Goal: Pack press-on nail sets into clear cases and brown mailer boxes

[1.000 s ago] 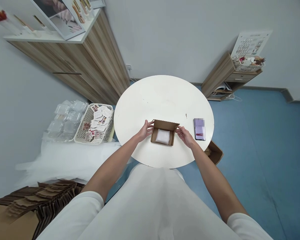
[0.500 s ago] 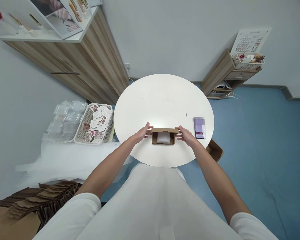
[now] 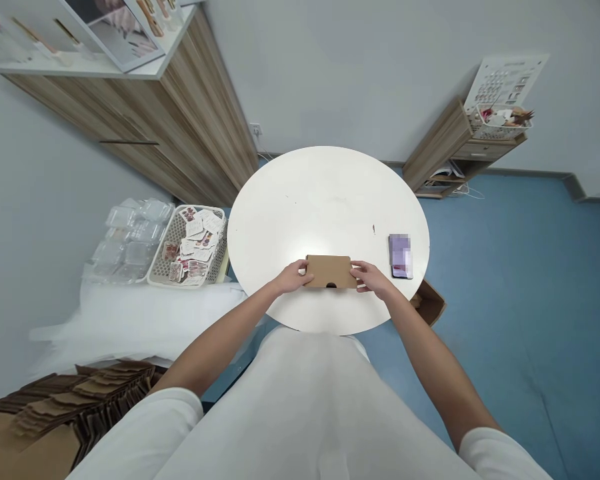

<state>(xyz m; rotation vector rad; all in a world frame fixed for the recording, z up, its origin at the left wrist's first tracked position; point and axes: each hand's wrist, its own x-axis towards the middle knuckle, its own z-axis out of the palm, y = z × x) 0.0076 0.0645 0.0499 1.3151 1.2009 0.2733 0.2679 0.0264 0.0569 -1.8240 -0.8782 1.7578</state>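
Note:
A small brown cardboard box (image 3: pixel 329 271) lies near the front edge of the white oval table (image 3: pixel 325 193), its lid down and a dark half-round notch at the near edge. At its left end, my left hand (image 3: pixel 293 277) grips the box with the thumb on top. My right hand (image 3: pixel 370 277) holds the right end, thumb along the lid's corner and fingers down the side. The lid hides whatever lies inside. To the right of my right hand is a phone (image 3: pixel 400 256) with a blurred purple screen.
Left of the table stand a white basket (image 3: pixel 155 273) of printed cards and packets, clear plastic containers (image 3: pixel 125 250), white sheets (image 3: pixel 145 313) and stacked flat cardboard (image 3: pixel 80 407). An open carton (image 3: pixel 433 303) sits below the table's right edge. Cabinets (image 3: pixel 200 120) line the wall.
The box's lid has come down over the white padded item that showed inside. Both hands have moved slightly down and now hold the box's ends.

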